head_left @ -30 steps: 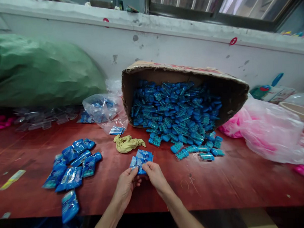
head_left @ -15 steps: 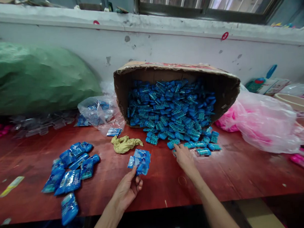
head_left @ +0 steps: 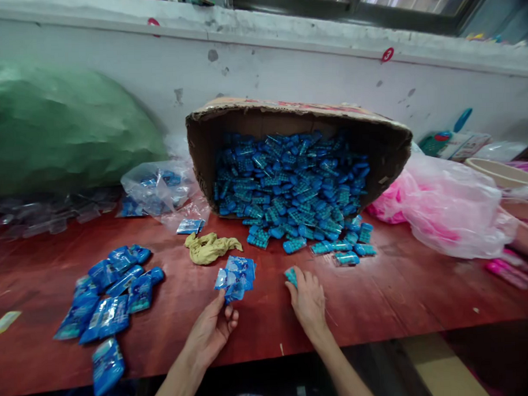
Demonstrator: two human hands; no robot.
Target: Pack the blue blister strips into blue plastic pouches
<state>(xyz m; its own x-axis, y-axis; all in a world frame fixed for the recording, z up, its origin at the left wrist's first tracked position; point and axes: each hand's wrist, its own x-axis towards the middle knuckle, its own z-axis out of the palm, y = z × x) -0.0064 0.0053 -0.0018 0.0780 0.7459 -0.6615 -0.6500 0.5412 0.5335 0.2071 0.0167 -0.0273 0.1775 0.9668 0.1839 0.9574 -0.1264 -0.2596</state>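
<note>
Between thumb and fingers, my left hand (head_left: 214, 329) pinches several flat blue printed packets (head_left: 235, 275) fanned out above the table. My right hand (head_left: 308, 303) is closed on a small clear bottle of turquoise beads (head_left: 291, 276), mostly covered by the fingers. Beyond it, a heap of similar blue-capped bead bottles (head_left: 289, 185) spills from a cardboard box (head_left: 201, 148) lying on its side. A few bottles (head_left: 346, 258) lie loose at the box's front. To the left sits a group of filled blue packets (head_left: 106, 316).
A crumpled yellow-green cloth (head_left: 209, 248) lies behind the packets in hand. Clear plastic bags (head_left: 160, 193) and a big green sack (head_left: 66, 130) fill the back left. A pink-filled plastic bag (head_left: 455, 208) and a tub (head_left: 501, 175) stand at the right.
My right hand has drawn back from the heap towards me with a bead bottle in its fingers. My left hand still holds the packets. The view has shifted slightly.
</note>
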